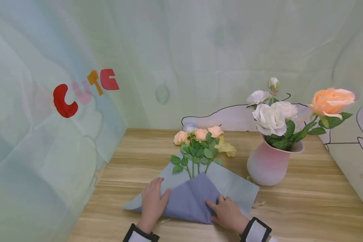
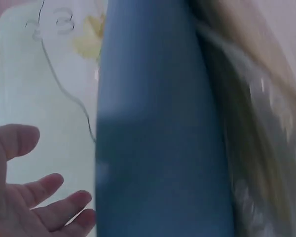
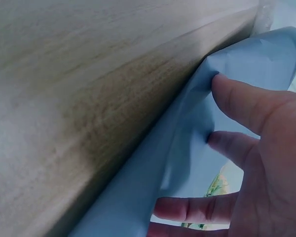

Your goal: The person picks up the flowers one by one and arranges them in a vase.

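A sheet of blue-grey wrapping paper [image 1: 234, 183] lies on the wooden table, its near part folded up into a bluish-purple flap [image 1: 186, 201]. The flap covers the lower stems of a small bunch of artificial flowers: peach roses [image 1: 201, 134], a yellow flower [image 1: 225, 147] and green leaves. My left hand [image 1: 153, 201] rests on the left side of the fold, thumb spread from the fingers. On the flap's right edge, my right hand [image 1: 228, 213] presses with its index finger extended. Up close in the right wrist view, thumb and separated fingertips touch the paper [image 3: 187, 158].
Right of the paper stands a pink-white vase [image 1: 267, 164] with white roses [image 1: 270, 119] and one orange rose [image 1: 332, 102]. Printed cloth [image 1: 199, 67] walls the table's back and sides. A bit of string [image 1: 258, 204] pokes out by the paper's right edge.
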### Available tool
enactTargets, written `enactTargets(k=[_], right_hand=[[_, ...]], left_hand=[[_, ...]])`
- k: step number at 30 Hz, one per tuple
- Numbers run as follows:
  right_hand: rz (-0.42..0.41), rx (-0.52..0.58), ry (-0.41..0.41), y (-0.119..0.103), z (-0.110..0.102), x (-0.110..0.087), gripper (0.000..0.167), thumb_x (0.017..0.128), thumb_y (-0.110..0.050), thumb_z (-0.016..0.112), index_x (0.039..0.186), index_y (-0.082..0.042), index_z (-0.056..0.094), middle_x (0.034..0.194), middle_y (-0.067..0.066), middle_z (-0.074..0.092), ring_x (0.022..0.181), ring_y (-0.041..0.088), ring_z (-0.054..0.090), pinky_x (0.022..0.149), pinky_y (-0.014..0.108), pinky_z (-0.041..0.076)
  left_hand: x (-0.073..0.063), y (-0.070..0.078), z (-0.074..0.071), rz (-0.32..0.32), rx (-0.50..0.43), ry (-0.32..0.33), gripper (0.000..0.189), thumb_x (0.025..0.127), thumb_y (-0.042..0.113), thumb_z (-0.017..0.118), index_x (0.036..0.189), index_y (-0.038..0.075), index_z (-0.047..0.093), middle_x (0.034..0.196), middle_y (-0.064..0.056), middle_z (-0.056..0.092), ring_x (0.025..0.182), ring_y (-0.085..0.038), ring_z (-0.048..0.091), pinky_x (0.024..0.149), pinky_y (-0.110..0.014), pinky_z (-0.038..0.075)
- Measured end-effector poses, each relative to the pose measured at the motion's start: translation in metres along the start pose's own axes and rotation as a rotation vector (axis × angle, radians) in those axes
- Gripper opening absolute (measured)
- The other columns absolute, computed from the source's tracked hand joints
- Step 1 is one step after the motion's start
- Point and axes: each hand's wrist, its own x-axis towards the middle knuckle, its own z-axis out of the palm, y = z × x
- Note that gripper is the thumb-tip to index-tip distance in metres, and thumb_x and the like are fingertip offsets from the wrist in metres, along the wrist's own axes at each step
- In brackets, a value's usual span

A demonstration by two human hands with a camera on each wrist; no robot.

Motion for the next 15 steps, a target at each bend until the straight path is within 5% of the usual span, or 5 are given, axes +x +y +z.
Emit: enactTargets(k=[7, 15], right_hand=[[0.045, 0.095, 0.012, 0.007, -0.001, 0.001, 0.052, 0.072, -0.047, 0.063, 0.113, -0.015, 0.058, 0.082, 0.013, 0.053, 0.061, 0.024, 0.047, 0.046, 0.036, 0.039], [0.053, 0.162, 0.056, 0.019, 0.006, 0.001, 0.049, 0.074, -0.041, 0.064, 0.112, -0.01, 0.058, 0.084, 0.012, 0.057, 0.065, 0.026, 0.051, 0.05, 0.038, 0.041]], left_hand=[[-0.005, 0.015, 0.034, 0.082, 0.04, -0.066, 0.036, 0.076, 0.022, 0.063, 0.107, 0.006, 0.059, 0.104, -0.012, 0.064, 0.094, -0.029, 0.059, 0.078, -0.044, 0.041], [-0.008, 0.013, 0.033, 0.061, 0.063, -0.117, 0.033, 0.072, 0.021, 0.066, 0.101, 0.006, 0.061, 0.095, -0.01, 0.065, 0.085, -0.027, 0.059, 0.073, -0.041, 0.044]])
